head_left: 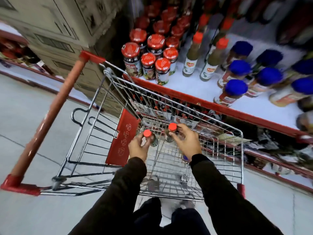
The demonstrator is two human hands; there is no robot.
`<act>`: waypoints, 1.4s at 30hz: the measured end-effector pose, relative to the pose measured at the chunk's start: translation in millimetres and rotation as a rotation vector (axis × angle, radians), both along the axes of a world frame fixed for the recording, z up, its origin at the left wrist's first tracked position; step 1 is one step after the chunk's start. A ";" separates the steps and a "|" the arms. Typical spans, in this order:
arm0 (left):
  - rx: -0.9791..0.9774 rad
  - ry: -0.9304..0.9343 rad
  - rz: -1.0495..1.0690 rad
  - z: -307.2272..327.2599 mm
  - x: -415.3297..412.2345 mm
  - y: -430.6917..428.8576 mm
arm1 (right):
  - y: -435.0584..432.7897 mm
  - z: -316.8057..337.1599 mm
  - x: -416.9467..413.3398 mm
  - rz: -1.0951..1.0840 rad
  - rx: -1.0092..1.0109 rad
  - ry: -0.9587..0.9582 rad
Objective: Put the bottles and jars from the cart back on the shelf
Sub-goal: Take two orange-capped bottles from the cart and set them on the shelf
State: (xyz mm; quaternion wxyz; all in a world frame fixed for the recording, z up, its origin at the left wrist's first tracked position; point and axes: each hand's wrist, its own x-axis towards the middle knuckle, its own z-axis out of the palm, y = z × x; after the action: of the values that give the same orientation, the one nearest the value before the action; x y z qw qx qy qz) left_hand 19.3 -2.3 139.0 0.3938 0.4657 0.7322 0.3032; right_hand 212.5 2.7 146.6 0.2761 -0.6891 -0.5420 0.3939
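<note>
The wire cart (pixel 94 131) stands against the red-edged shelf (pixel 194 85), and both hands reach down into its basket. On the left, the left hand (pixel 138 146) curls its fingers around the neck of a red-capped bottle (pixel 149 137); just to its right, the right hand (pixel 185 141) grips a 2nd red-capped bottle (pixel 171 131) the same way. Both bottles sit low inside the basket, not yet clear of the rim. Under the right wrist a blue-capped jar (pixel 185 157) peeks out, so at least 3 items remain in the cart. On the shelf, red-lidded jars (pixel 149 56), 2 matching red-capped bottles (pixel 201 55) and blue-capped jars (pixel 254 72) stand in rows, with bare space beside them. The job looks largely done, though the blur hides any smaller leftovers.
</note>
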 end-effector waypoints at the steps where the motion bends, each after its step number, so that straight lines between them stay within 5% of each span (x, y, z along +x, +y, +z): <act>1: 0.046 -0.027 -0.016 11.5 2.3 2.4 | -1.1 11.4 4.4 -0.037 0.050 -0.001; 11: 0.341 -0.340 -0.143 119.7 42.8 71.1 | 28.4 126.6 46.4 -0.329 0.430 0.085; 15: 0.481 -0.258 -0.213 153.4 64.9 106.1 | 50.4 153.9 59.6 -0.375 0.548 0.104; 26: 0.431 -0.137 -0.371 150.9 101.3 165.9 | 98.3 138.3 70.1 -0.396 0.454 -0.014; 42: 0.437 -0.089 -0.322 125.1 107.1 163.4 | 90.9 120.7 63.7 -0.391 0.402 -0.023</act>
State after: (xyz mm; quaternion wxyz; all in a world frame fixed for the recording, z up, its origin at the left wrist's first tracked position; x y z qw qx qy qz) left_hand 126.4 161.1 264.0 0.3589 0.6363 0.5479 0.4077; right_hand 276.3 93.6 267.3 0.4719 -0.7165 -0.4689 0.2099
